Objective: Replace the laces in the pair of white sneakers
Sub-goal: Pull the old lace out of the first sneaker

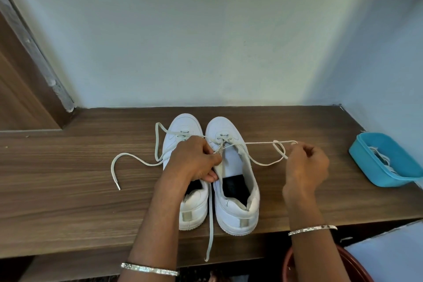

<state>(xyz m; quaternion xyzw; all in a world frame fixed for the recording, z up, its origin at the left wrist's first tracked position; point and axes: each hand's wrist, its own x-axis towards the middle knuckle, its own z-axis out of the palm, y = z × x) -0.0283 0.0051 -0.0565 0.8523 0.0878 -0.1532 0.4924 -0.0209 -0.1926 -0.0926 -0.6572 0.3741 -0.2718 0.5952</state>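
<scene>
While the left hand (196, 162) grips the inner collar edge of the right-hand sneaker (238, 190), the right hand (305, 162) pinches the looped end of its white lace (258, 143), drawn taut from the front eyelets. The left-hand sneaker (194, 208) stands beside it on the wooden shelf (68, 178), and a second lace (146, 162) trails leftward. A blue tub (364, 165) holding laces sits well to the right.
</scene>
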